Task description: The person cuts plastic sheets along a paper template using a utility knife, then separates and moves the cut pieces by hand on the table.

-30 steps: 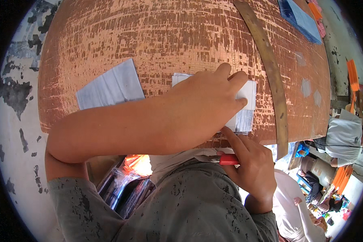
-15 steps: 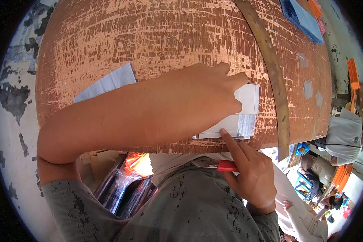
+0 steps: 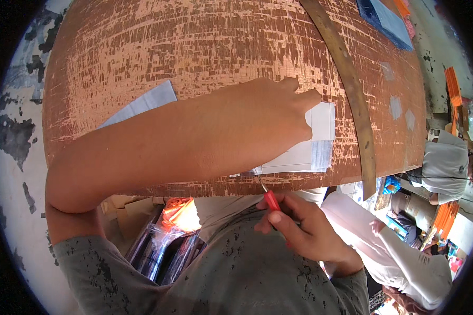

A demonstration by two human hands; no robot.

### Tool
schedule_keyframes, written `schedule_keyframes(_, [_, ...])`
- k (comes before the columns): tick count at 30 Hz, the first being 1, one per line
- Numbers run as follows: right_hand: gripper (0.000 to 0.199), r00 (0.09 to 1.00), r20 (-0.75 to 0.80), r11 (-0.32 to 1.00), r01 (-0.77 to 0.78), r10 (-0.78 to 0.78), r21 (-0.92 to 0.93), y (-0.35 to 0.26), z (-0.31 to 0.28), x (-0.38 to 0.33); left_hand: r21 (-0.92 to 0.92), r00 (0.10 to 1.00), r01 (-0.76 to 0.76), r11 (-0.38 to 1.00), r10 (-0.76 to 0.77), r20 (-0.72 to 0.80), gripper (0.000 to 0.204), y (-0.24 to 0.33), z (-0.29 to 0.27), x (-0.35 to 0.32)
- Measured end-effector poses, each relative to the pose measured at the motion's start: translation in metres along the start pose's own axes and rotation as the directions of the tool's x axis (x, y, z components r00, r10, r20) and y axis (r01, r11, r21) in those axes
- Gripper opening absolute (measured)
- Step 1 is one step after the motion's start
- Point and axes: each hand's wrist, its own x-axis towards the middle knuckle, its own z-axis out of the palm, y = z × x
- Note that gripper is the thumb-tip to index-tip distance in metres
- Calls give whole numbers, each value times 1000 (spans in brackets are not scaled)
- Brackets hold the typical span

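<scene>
Our left hand [image 3: 268, 118] lies flat, fingers together, pressing the white paper sheets [image 3: 312, 149] down on the worn brown table [image 3: 194, 47], close to its near edge. Our right hand [image 3: 299, 228] is closed around a red-handled knife [image 3: 270, 199], its thin blade reaching up to the stack's lower edge, just under the left palm. To do this well, we judge the left hand should keep the stack pinned and its fingers away from the blade's line, with the blade drawn steady. A long brass strip [image 3: 352, 100] lies just beside the stack, and 1 more sheet [image 3: 142, 105] shows behind the forearm.
</scene>
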Motion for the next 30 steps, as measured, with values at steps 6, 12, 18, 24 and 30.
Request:
schedule_keyframes(6, [41, 1000, -12, 966, -18, 22, 256, 4, 10, 12, 2, 1000, -4, 1000, 4, -14, 49, 0, 1, -1])
schedule_keyframes(12, [40, 996, 5, 951, -82, 84, 298, 2, 9, 21, 7, 1000, -16, 1000, 17, -18, 49, -2, 2, 1])
schedule_keyframes(18, [39, 997, -32, 966, -54, 64, 252, 8, 9, 22, 6, 999, -25, 1000, 25, -25, 49, -2, 4, 5])
schedule_keyframes(24, [39, 996, -26, 955, -70, 81, 289, 9, 9, 21, 9, 999, -25, 1000, 26, -34, 49, -1, 6, 6])
schedule_keyframes(30, [39, 996, -19, 951, -82, 92, 298, 6, 8, 21, 15, 999, -23, 1000, 23, -33, 49, -1, 8, 7])
